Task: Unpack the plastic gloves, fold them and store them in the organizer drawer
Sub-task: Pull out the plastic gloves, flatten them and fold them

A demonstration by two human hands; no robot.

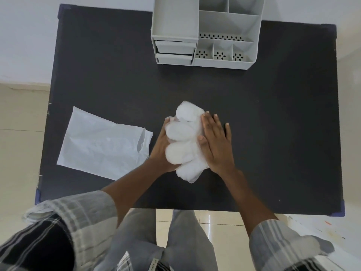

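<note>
A bundle of white translucent plastic gloves lies in the middle of the black table, folded into several puffy rolls. My left hand cups the bundle's left side from below. My right hand lies flat along its right side, fingers straight and pressed against the plastic. The grey organizer stands at the table's far edge, with two shut drawers stacked in its lower left part.
An empty white plastic packet lies flat on the left half of the table. The organizer's right part has open compartments with perforated floors. A tiled floor shows beyond the table's near edge, by my knees.
</note>
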